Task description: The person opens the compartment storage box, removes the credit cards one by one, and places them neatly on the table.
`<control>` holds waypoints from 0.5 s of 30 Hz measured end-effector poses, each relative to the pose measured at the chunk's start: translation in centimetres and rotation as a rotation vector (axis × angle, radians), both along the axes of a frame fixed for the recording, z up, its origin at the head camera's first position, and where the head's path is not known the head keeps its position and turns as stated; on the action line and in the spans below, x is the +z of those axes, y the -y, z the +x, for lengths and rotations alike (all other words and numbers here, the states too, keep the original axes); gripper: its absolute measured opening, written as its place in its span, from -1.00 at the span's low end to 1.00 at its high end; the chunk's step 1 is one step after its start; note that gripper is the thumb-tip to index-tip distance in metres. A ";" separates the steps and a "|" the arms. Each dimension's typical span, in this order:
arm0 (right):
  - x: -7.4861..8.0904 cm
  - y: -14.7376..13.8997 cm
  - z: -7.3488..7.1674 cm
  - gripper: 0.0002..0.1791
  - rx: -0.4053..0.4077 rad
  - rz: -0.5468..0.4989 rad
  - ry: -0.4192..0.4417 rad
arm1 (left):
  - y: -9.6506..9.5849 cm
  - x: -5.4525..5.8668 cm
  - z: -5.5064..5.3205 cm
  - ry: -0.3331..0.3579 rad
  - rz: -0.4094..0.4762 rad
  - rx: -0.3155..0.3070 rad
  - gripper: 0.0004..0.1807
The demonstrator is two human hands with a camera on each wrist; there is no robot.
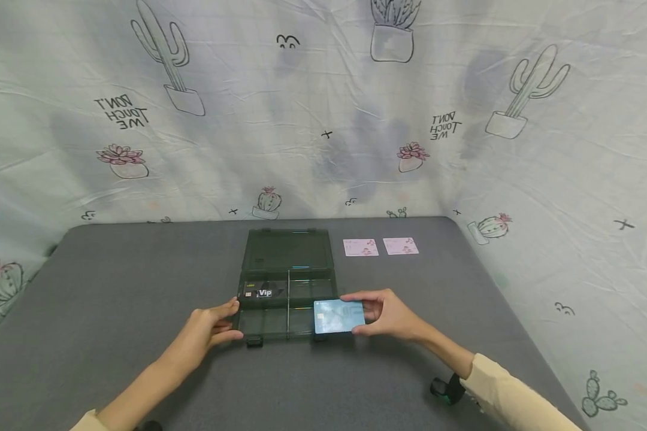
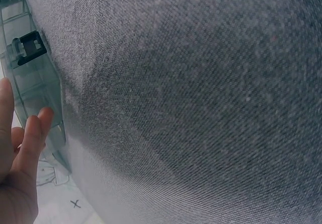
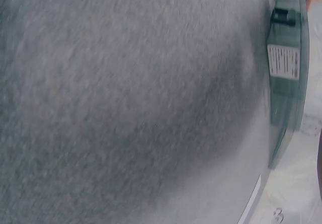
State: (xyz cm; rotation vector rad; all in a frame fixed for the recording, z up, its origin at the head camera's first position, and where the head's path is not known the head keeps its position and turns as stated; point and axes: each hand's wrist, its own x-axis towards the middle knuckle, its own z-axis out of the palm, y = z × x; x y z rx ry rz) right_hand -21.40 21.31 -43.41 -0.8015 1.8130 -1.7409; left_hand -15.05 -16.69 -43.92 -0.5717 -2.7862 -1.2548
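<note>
A dark green see-through plastic box (image 1: 264,324) lies with its lid (image 1: 288,250) folded back, and a divider (image 1: 288,305) splits its tray. In the back left compartment is a black card (image 1: 265,291) reading "Vip". My left hand (image 1: 209,328) rests its fingertips against the box's left side, the fingers fairly straight in the left wrist view. Between thumb and fingers, my right hand (image 1: 389,315) pinches a light blue card (image 1: 336,316) by its right end. That card overlaps the front right compartment in the head view. The right wrist view shows the box's side with a white label (image 3: 284,62).
Two pink cards (image 1: 360,247) lie side by side to the right of the lid. The box stands on a grey cloth-covered table (image 1: 140,281). Behind and beside it hangs a white curtain (image 1: 323,90) with cactus prints.
</note>
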 end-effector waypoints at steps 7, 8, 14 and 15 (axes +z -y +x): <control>-0.1 -1.3 -0.6 -0.31 -0.040 -0.005 0.028 | -0.1 0.2 0.0 -0.005 0.005 0.003 -0.40; -0.2 -1.5 -0.7 -0.30 -0.043 -0.008 0.028 | -0.1 0.3 0.0 -0.007 0.005 0.006 -0.40; -0.6 -2.8 -1.1 -0.30 -0.064 -0.020 0.061 | -0.1 0.3 -0.2 -0.001 -0.001 0.011 -0.40; -0.6 -3.1 -1.3 -0.30 -0.073 -0.019 0.069 | -0.1 0.4 -0.2 0.006 -0.001 0.010 -0.39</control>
